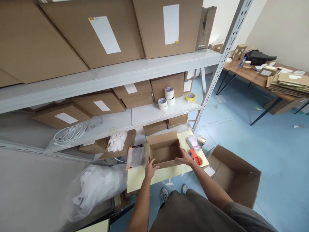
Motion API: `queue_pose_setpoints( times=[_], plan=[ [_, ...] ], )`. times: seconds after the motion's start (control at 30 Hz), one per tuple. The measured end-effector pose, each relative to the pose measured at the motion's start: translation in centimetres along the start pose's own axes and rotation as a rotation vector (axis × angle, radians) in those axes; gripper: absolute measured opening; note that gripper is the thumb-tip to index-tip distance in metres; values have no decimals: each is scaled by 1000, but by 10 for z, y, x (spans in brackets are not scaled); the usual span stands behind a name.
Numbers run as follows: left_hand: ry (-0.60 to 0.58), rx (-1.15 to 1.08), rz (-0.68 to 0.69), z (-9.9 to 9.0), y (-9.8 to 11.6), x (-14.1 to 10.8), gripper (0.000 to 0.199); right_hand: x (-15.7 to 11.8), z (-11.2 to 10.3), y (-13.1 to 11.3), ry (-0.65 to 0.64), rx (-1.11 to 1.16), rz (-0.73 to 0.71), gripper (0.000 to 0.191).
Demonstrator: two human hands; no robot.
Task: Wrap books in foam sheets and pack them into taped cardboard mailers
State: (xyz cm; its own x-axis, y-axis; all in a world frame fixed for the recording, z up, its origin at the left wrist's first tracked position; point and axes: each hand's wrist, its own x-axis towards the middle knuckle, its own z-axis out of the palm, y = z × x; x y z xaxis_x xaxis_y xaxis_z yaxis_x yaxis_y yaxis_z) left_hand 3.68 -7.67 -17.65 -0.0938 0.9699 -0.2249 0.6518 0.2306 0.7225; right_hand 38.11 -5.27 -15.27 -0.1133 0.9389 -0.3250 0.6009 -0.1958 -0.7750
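An open cardboard box (165,151) sits on a pale yellow tabletop (154,175), its inside bare and its back flap raised. My left hand (150,168) grips the box's front left corner, thumb along the near wall. At the front right corner, my right hand (185,157) holds the box by its wall, thumb over the near edge. Just right of that hand lies a red tape dispenser (196,157) with a roll of tape. On the left, beside the box, is a clear plastic packet (135,157) with an orange and black edge.
Metal shelving (142,69) with boxes rises in front, holding tape rolls (169,93) and a coiled white cable (70,133). A large open carton (231,175) stands on the floor at right. A plastic bag of white material (98,183) is at left.
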Motion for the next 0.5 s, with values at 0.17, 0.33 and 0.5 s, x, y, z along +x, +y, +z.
queue_pose_setpoints(
  times=[0.17,0.33,0.5],
  plan=[
    [-18,21,-26,-1,7,-1,60,47,-15,-23,70,-207,-23,98],
    [-30,53,-30,4,18,-11,21,97,-15,-41,15,-348,-35,99],
    [-10,85,-45,7,25,-14,19,115,5,-36,71,-452,43,77]
  ],
)
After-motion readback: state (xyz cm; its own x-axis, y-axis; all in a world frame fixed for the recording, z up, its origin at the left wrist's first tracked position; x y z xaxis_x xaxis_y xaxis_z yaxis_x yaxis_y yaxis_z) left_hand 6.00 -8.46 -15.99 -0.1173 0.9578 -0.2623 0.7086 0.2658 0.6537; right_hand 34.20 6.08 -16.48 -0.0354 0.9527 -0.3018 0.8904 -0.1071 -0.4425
